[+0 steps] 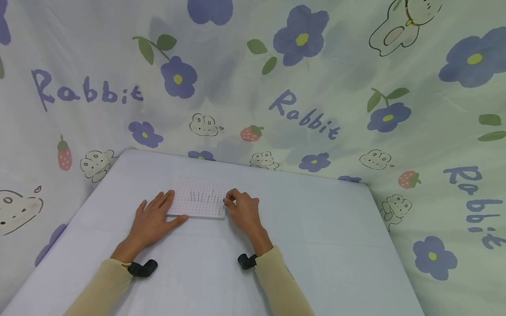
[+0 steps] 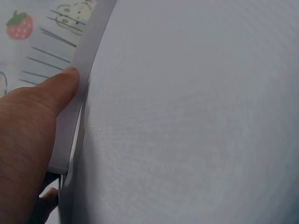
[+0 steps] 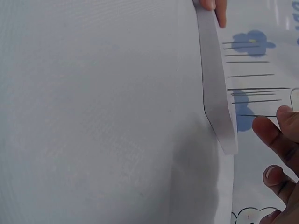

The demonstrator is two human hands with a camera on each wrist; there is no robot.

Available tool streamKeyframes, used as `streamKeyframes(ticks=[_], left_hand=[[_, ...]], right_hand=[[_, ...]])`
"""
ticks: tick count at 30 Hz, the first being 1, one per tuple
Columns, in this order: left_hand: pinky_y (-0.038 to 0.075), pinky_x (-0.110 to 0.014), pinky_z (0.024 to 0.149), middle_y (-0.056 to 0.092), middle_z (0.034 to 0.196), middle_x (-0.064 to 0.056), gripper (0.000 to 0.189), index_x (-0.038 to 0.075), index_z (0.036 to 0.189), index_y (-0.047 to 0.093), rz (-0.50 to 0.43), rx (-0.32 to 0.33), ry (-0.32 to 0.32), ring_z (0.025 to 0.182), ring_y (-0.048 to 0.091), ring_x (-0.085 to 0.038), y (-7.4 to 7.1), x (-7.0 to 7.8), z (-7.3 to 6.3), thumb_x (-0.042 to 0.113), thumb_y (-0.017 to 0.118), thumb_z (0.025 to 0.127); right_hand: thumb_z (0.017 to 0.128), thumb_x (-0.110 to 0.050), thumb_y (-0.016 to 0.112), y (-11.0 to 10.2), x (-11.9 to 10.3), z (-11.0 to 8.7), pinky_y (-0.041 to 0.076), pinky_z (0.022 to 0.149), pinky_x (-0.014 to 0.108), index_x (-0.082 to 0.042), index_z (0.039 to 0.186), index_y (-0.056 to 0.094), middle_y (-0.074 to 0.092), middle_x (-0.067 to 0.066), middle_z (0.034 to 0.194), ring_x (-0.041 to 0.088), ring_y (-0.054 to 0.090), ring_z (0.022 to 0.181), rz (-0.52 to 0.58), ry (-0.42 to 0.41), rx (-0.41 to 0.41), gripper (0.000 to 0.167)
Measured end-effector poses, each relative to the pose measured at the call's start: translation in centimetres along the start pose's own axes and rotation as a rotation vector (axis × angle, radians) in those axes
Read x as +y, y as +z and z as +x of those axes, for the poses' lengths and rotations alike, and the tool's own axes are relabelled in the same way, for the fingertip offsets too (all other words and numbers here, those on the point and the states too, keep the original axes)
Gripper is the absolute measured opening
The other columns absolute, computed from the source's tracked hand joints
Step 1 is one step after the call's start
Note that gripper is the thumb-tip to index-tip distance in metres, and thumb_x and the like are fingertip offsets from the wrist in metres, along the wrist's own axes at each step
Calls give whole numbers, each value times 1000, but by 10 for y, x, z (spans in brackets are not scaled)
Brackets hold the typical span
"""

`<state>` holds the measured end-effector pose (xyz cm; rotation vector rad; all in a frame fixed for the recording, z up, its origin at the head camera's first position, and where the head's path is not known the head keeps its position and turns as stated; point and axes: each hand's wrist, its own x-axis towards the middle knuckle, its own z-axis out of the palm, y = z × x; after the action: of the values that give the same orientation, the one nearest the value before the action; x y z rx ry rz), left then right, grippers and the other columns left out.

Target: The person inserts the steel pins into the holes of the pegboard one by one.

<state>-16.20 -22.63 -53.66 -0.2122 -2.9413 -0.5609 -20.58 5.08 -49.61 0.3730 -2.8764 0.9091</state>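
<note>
A white board dotted with small holes (image 1: 182, 207) lies flat on the table, with several thin dark pins (image 1: 198, 197) standing upright in it in a row. My left hand (image 1: 152, 221) rests against the board's left end, its fingers straight and its thumb on the front edge. At the right end, my right hand (image 1: 245, 213) pinches the top of a thin pin (image 3: 247, 115) between thumb and forefinger. In the right wrist view this pin stands at the end of the row, near the board's edge; its lower tip in the board cannot be made out.
A white cloth covers the table (image 1: 336, 245). Behind and beside it hangs a curtain (image 1: 229, 79) printed with flowers, rabbits and strawberries. A black wrist camera (image 1: 143, 268) sits on the left wrist, another wrist camera (image 1: 247, 261) on the right.
</note>
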Motion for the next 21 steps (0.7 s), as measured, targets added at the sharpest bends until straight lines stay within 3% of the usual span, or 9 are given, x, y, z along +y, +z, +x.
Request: streamKeyframes(ticks=[21], left_hand=[[9,-73,114,33,158,-26,102,-3,156,29,-3,-10,-6,147,25,-47,-2,2,-1,67,60,89]], right_hand=[[97,-34,69,7,3,-3,33,81,39,-26,99,70,72,-15,92,6,53,78,-85,-58,2,9]])
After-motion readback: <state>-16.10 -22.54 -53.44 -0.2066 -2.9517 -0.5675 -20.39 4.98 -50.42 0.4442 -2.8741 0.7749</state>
